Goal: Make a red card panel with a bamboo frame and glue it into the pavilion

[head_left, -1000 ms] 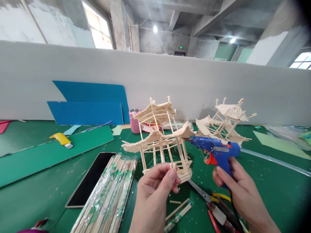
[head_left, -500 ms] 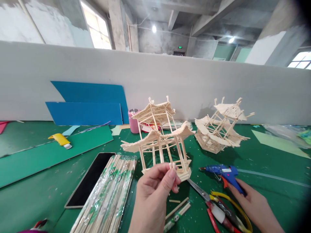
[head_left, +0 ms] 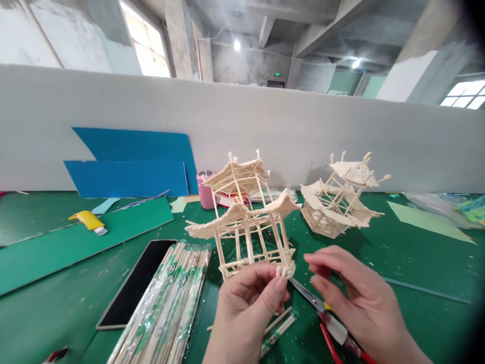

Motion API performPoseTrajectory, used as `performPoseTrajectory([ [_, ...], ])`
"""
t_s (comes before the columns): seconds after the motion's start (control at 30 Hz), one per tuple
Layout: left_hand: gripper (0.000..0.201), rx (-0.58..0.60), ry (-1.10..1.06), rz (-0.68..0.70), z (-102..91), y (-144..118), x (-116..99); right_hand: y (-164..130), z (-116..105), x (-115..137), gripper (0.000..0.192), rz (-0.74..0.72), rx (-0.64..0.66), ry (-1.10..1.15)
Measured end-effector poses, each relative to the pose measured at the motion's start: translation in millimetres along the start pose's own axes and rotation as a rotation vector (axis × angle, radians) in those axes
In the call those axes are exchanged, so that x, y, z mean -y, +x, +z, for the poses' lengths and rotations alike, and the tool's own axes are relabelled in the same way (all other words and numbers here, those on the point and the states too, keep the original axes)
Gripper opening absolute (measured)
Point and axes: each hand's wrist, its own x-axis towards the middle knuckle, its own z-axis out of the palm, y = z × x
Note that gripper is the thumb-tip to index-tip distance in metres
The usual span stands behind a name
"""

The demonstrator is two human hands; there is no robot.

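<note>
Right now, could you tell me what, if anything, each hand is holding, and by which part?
The left hand pinches the stick pavilion model at its base's front corner. The right hand holds nothing; it hovers beside the base.

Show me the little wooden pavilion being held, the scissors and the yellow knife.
wooden pavilion (head_left: pixel 242 217), head view, on its lower roof.
scissors (head_left: pixel 306 296), head view, on the metal blade.
yellow knife (head_left: pixel 85 220), head view, on its yellow handle.

bare hands (head_left: pixel 246 308) (no sleeves visible)

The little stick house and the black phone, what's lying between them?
A plastic-wrapped bundle of bamboo sticks lies between the stick house and phone, seen from the head camera.
</note>
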Motion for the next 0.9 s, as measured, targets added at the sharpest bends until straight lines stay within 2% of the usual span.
performPoseTrajectory([
  [0.07, 0.007, 0.014, -0.004, 0.004, -1.1, 0.8, 0.0, 13.0, 11.4, 12.2, 0.019, -0.014, 0.042, 0.132],
  [0.17, 0.009, 0.017, 0.006, 0.025, -2.9, 2.7, -0.9, 22.4, 22.2, 17.4, 0.011, 0.009, 0.074, 0.240],
  [0.33, 0.009, 0.003, -0.009, 0.029, -4.6, 4.9, -1.4, 28.4, 24.6, 14.7, 0.004, 0.085, 0.112, 0.358],
  [0.43, 0.008, -0.020, -0.012, 0.048, -4.4, 5.6, -1.8, 37.9, 24.7, 6.1, 0.005, 0.125, 0.022, 0.360],
  [0.57, 0.006, -0.061, 0.000, 0.106, -3.7, 6.6, -2.1, 56.9, 32.8, -17.6, 0.003, 0.083, -0.148, 0.185],
  [0.7, 0.007, -0.065, 0.009, 0.122, -4.4, 7.9, -0.5, 68.3, 45.9, -36.9, 0.006, 0.035, -0.207, 0.146],
  [0.9, 0.008, -0.068, 0.002, 0.099, -5.9, 8.0, 1.1, 68.9, 56.9, -39.9, 0.005, -0.007, -0.246, 0.135],
])
